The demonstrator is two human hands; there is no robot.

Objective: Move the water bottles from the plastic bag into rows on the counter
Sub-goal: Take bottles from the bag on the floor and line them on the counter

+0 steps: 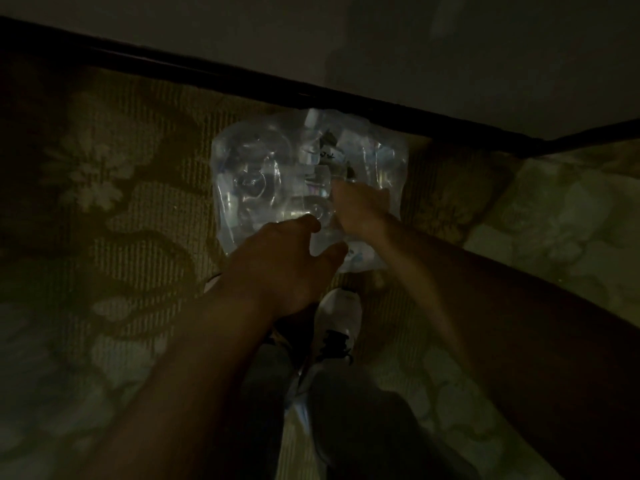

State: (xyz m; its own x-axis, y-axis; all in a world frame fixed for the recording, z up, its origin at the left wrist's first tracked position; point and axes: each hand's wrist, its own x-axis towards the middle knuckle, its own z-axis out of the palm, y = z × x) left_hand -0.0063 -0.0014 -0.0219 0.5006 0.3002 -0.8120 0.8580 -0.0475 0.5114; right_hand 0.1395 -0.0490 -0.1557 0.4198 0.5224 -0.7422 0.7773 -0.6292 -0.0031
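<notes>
A clear plastic bag point(249, 174) full of several water bottles lies on the patterned carpet, its far end against a dark baseboard. Bottle bottoms and caps show through the plastic. My left hand point(287, 261) hovers at the bag's near edge with thumb and fingers spread around a bottle end point(323, 237), and whether it touches is unclear. My right hand point(360, 206) rests on the bag's right-centre, fingers curled into the plastic. The scene is very dim and slightly blurred.
A dark baseboard point(242, 74) runs diagonally along the wall behind the bag. Floral carpet point(104, 202) spreads all around. My white shoe point(341, 310) and dark trouser legs stand just below the bag. No counter is in view.
</notes>
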